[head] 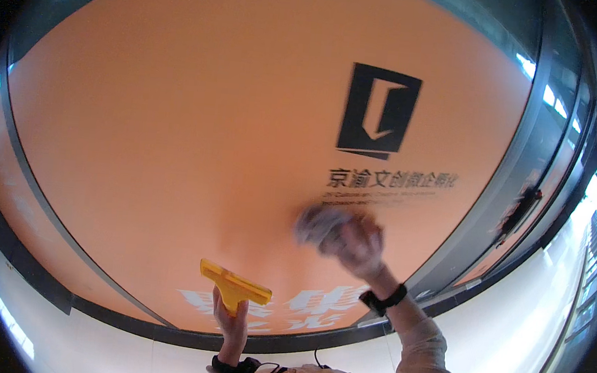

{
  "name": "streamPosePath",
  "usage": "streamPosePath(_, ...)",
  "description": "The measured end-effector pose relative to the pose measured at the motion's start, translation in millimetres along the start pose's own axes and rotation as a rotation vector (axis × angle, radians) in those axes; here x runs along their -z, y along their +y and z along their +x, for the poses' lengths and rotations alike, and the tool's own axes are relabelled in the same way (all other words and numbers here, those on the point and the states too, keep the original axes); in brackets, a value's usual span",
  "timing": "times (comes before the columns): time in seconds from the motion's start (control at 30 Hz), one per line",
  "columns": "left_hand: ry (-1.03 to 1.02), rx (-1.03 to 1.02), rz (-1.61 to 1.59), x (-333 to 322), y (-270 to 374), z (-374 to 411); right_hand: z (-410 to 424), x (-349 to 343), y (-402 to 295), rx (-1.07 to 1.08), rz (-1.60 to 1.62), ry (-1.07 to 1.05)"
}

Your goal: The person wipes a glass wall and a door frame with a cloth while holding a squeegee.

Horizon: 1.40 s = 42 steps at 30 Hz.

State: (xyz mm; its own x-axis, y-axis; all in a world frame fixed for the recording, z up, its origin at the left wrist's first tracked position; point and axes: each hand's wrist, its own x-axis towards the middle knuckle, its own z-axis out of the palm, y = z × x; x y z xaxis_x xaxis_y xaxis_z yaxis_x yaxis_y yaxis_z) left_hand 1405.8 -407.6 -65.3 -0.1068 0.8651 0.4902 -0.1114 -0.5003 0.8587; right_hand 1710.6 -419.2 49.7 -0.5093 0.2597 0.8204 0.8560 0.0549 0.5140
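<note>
A yellow squeegee (pixel 235 285) is gripped by its handle in my left hand (pixel 230 320), blade upward, low before the orange panel. My right hand (pixel 365 244) is blurred and clutches a bunched greyish cloth (pixel 321 225). The cloth is at the panel surface, just under the dark printed lettering; firm contact is hard to make out. The large orange panel (pixel 177 124) bears a black emblem (pixel 379 111), dark writing beneath it and white characters near its lower edge.
Dark frame strips (pixel 40 197) border the panel left and right. On the right stands a glass door section with a dark handle (pixel 519 217). Pale floor (pixel 474 353) runs along the base. Dark bands are on both my wrists, and a thin cable hangs near my clothing.
</note>
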Motion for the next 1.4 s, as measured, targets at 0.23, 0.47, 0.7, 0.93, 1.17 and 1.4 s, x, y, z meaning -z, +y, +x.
streamPosePath(0.23, -0.006, 0.035, -0.053, -74, 21, -3, -10, 5, 22, -0.396, 0.306, 0.044)
streamPosePath(0.47, -0.022, 0.104, -0.045, -112, 24, -5, -148, 3, 11, 0.494, 0.117, -0.293)
streamPosePath(0.7, 0.085, -0.02, -0.072, -149, 42, -6, -80, 51, 139, -0.207, 0.118, 0.08)
streamPosePath(0.93, 0.115, -0.076, -0.031, -179, 43, -11, -162, 42, 103, 0.126, 0.123, -0.137)
streamPosePath(1.17, 0.114, -0.029, 0.095, -170, 27, -10, -267, 33, 128, 0.361, 0.179, -0.344)
streamPosePath(1.4, 0.119, -0.078, 0.078, -178, 24, -18, -213, 52, 201, -0.804, 0.387, 0.023)
